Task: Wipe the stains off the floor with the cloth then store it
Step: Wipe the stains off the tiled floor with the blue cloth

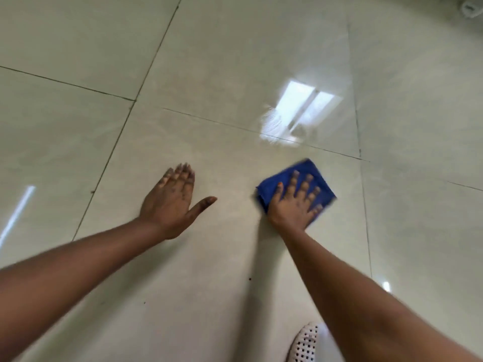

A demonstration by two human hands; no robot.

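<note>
A folded blue cloth (303, 176) lies flat on the glossy pale tiled floor (209, 74), right of centre. My right hand (295, 202) presses down on it with fingers spread, covering its near half. My left hand (172, 199) rests palm-down on the bare tile to the left of the cloth, fingers together and thumb out, holding nothing. A wet, streaky patch (274, 126) shines just beyond the cloth, by a tile joint. Small dark specks (250, 279) dot the tile between my forearms.
A white perforated shoe (304, 343) shows at the bottom edge under my right forearm. A blurred pale object (470, 9) sits in the far top right corner. Dark grout lines cross the floor.
</note>
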